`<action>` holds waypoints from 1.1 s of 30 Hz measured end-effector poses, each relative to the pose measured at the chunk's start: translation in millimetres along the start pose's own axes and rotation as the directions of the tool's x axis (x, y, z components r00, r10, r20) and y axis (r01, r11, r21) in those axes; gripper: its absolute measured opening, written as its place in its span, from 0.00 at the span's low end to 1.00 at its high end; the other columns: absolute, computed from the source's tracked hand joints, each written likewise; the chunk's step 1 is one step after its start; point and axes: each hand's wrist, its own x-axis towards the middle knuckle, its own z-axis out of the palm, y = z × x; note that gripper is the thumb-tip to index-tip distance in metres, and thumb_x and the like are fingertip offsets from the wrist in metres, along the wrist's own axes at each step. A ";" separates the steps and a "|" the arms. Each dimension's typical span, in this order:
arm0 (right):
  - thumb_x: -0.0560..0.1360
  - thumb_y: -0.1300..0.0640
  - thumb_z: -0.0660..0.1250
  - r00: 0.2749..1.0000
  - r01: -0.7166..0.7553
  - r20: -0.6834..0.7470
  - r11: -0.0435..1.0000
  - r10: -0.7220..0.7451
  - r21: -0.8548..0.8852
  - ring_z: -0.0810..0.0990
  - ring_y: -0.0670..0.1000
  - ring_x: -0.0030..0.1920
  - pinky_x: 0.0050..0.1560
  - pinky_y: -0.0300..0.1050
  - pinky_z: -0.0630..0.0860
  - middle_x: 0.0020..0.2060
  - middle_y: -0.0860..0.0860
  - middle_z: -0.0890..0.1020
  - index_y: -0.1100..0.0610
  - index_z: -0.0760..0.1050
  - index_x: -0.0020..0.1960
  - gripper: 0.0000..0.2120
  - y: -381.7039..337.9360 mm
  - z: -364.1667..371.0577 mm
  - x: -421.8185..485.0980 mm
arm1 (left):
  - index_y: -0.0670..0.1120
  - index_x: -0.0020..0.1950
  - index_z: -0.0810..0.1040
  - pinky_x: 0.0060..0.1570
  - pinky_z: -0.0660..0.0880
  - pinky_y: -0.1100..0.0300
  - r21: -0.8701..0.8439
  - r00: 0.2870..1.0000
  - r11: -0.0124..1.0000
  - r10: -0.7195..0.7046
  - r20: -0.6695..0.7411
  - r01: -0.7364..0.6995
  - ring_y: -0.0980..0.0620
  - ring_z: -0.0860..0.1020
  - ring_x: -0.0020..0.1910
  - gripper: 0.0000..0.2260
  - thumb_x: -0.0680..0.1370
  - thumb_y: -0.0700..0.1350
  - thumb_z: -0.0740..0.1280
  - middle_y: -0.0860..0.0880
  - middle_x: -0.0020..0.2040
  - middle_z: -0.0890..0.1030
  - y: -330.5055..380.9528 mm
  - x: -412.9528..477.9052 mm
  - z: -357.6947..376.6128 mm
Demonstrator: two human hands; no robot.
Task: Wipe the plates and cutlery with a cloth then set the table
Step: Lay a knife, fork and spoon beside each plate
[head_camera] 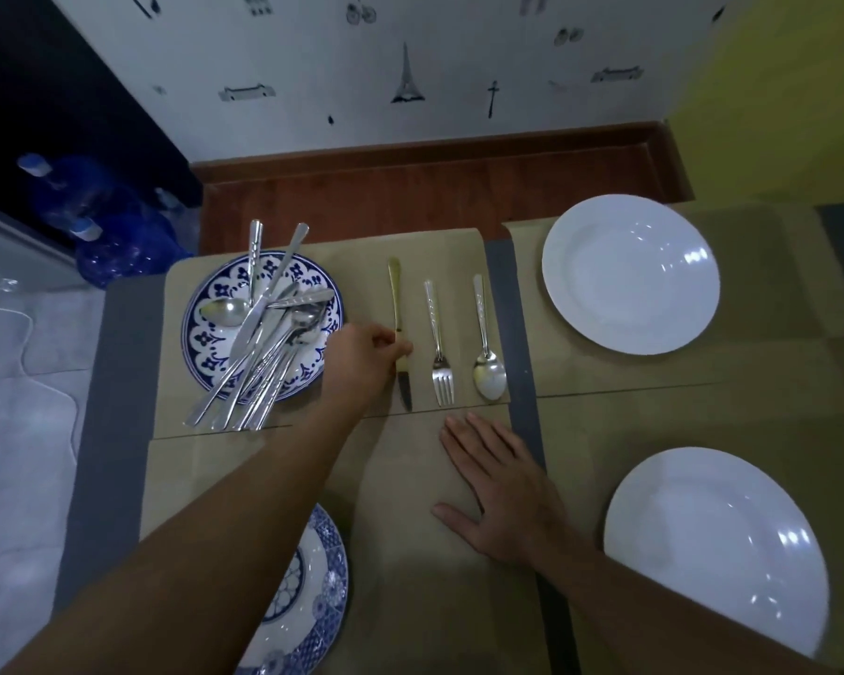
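A gold-handled knife [396, 304] lies on a tan placemat [361, 270], and my left hand [364, 358] pinches it near the middle. Beside it to the right lie a fork [438, 343] and a spoon [486, 348], parallel and apart. My right hand [495, 484] rests flat on the mat below them, fingers straight. A blue-patterned plate [205, 348] at the left carries a heap of several spoons, knives and forks [269, 324]. Two white plates sit at the right, one far [629, 275] and one near [717, 552]. No cloth is in view.
Another blue-patterned plate [313, 601] lies at the near edge, partly hidden by my left forearm. The table's left edge drops to a tiled floor with blue water bottles [113, 241]. A wall with a wooden skirting [434, 153] stands behind the table.
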 end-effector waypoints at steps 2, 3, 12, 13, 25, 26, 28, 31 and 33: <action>0.79 0.29 0.56 1.000 0.000 -0.019 1.000 0.000 0.008 0.50 0.50 0.83 0.81 0.52 0.50 0.84 0.49 0.54 0.54 0.54 0.84 0.42 -0.2 0.4 0.0 | 0.44 0.43 0.83 0.38 0.79 0.57 0.127 0.999 0.991 0.031 0.020 -0.033 0.53 0.81 0.35 0.11 0.75 0.52 0.74 0.50 0.35 0.82 4.0 0.6 0.3; 0.79 0.29 0.56 1.000 -0.001 -0.022 1.000 0.001 0.011 0.50 0.50 0.83 0.80 0.53 0.51 0.83 0.49 0.55 0.54 0.54 0.84 0.42 -0.1 0.2 0.0 | 0.44 0.42 0.81 0.37 0.78 0.56 0.195 0.998 0.979 0.048 0.033 -0.053 0.51 0.81 0.36 0.12 0.76 0.53 0.73 0.49 0.35 0.82 5.7 1.4 -0.5; 0.79 0.29 0.56 1.000 -0.006 -0.018 1.000 0.007 0.030 0.50 0.49 0.83 0.80 0.55 0.54 0.84 0.48 0.54 0.53 0.53 0.84 0.42 -0.6 -0.4 -0.2 | 0.43 0.80 0.53 0.59 0.77 0.42 0.515 0.888 0.767 0.151 0.434 -0.382 0.38 0.76 0.65 0.55 0.64 0.57 0.81 0.51 0.81 0.52 8.7 20.4 -11.9; 0.79 0.29 0.56 1.000 -0.006 -0.020 0.999 0.006 0.032 0.50 0.49 0.83 0.80 0.55 0.54 0.83 0.48 0.55 0.53 0.54 0.84 0.42 -0.7 -0.5 -0.1 | 0.44 0.81 0.49 0.60 0.77 0.42 0.549 0.878 0.735 0.132 0.460 -0.399 0.39 0.75 0.66 0.58 0.64 0.57 0.81 0.53 0.82 0.48 6.3 22.4 -11.0; 0.79 0.29 0.57 0.999 -0.009 -0.035 0.999 0.010 0.031 0.50 0.49 0.83 0.79 0.54 0.54 0.83 0.47 0.56 0.52 0.55 0.84 0.41 -0.6 -0.2 -0.4 | 0.43 0.81 0.50 0.62 0.76 0.43 0.594 0.882 0.701 0.109 0.459 -0.396 0.40 0.75 0.67 0.56 0.64 0.56 0.81 0.50 0.81 0.55 9.0 17.7 -14.9; 0.79 0.30 0.57 0.999 -0.010 -0.036 0.999 0.011 0.033 0.51 0.49 0.83 0.79 0.54 0.54 0.83 0.47 0.56 0.52 0.55 0.84 0.41 -0.6 0.0 -0.2 | 0.43 0.81 0.50 0.62 0.76 0.43 0.595 0.882 0.700 0.107 0.460 -0.395 0.40 0.75 0.67 0.56 0.64 0.56 0.81 0.50 0.81 0.55 9.3 17.3 -15.0; 0.79 0.29 0.57 0.999 -0.010 -0.035 0.999 0.012 0.037 0.51 0.49 0.83 0.79 0.54 0.55 0.83 0.48 0.56 0.53 0.55 0.84 0.41 -0.9 -0.2 -0.2 | 0.43 0.81 0.50 0.63 0.76 0.43 0.597 0.883 0.699 0.107 0.458 -0.394 0.41 0.75 0.67 0.56 0.64 0.56 0.81 0.50 0.81 0.55 8.9 17.1 -14.9; 0.79 0.29 0.57 0.999 -0.011 -0.030 0.999 0.012 0.040 0.51 0.49 0.83 0.79 0.55 0.56 0.83 0.48 0.56 0.53 0.55 0.84 0.42 -0.6 -0.1 -0.3 | 0.43 0.81 0.51 0.63 0.76 0.42 0.592 0.884 0.704 0.109 0.455 -0.392 0.41 0.75 0.67 0.56 0.64 0.56 0.81 0.50 0.80 0.56 7.8 17.4 -14.4; 0.79 0.29 0.56 1.000 -0.013 -0.027 0.999 0.014 0.037 0.51 0.49 0.83 0.79 0.55 0.56 0.83 0.48 0.56 0.53 0.55 0.84 0.42 -0.5 -0.3 -0.2 | 0.43 0.81 0.51 0.64 0.76 0.42 0.588 0.882 0.706 0.113 0.457 -0.395 0.40 0.74 0.68 0.56 0.64 0.56 0.82 0.50 0.80 0.57 7.6 17.2 -14.2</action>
